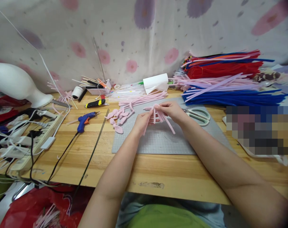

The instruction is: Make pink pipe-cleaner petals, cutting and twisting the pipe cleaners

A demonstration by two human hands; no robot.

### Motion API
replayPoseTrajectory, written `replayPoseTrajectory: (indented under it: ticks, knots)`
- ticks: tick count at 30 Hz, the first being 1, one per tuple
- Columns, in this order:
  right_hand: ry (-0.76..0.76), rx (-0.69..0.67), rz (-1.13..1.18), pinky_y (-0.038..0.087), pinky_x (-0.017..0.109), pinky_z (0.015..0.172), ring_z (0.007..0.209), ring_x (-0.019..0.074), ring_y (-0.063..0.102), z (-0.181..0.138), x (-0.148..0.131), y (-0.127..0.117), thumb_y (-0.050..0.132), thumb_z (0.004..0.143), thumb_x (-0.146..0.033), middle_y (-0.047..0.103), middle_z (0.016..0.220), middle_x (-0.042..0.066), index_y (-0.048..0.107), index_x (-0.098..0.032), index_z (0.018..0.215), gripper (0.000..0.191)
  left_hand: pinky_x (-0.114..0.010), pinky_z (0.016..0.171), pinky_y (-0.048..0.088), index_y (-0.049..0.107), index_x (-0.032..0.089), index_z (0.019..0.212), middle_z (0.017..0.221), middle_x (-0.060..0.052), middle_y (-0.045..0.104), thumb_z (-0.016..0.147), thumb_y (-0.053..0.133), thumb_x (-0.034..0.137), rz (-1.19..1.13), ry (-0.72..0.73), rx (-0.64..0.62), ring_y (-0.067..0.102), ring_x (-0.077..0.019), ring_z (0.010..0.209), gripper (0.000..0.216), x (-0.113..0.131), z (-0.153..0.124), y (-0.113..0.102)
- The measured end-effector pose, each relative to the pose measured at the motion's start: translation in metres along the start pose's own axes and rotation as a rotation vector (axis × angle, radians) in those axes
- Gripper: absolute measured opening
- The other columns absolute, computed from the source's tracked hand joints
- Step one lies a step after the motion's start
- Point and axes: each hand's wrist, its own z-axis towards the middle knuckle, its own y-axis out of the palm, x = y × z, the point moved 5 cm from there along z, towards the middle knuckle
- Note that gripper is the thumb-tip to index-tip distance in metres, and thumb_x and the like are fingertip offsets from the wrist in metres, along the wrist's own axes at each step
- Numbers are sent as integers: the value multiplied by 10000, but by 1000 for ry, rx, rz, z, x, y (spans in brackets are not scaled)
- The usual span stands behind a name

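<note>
Both hands meet above a grey cutting mat [158,142] on a wooden table [91,158]. My left hand [141,121] is closed around a bent pink pipe cleaner piece [158,116], whose loose ends hang down toward the mat. My right hand [172,110] pinches the same piece from the upper right. Several small folded pink pipe cleaner shapes [119,117] lie at the mat's left edge. More loose pink pipe cleaners [144,99] lie just behind my hands.
Scissors [198,114] rest on the mat's right side. Stacks of red, pink and blue pipe cleaners [229,82] fill the back right. A blue glue gun [85,121], a yellow-black utility knife [95,103], a power strip [34,136] with cables, and a white foam head [15,84] are at left.
</note>
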Motion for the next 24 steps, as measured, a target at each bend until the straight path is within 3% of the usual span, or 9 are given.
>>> replayPoseTrajectory:
  ticks: [4,10,18,24]
  knots:
    - [16,-43,-13,196,223,440,447,51,307,-1,0,2,660,602,-482,428,457,-42,656,-109,650,377,-285,674,474,675,110,779,726,-85,684,697,603,408,-2,48,1,639,-169,671,317,1,2,-2]
    - [88,50,226,282,228,459,464,69,389,1,12,11,697,551,-475,512,508,-15,639,-107,644,384,-300,682,465,659,113,776,645,-42,643,618,678,318,-88,9,52,591,-124,598,259,-5,-1,2]
    - [-2,163,246,325,233,467,487,82,417,-2,11,18,691,560,-475,482,511,-21,607,-131,569,354,-199,536,372,592,136,672,547,29,517,728,539,320,216,282,138,446,-73,517,199,-8,8,3]
    - [-16,171,253,334,232,469,520,86,435,-3,10,18,710,537,-477,474,557,-19,590,-139,531,359,-209,614,388,604,128,715,619,16,572,710,574,349,191,303,52,492,-88,598,223,-9,10,4]
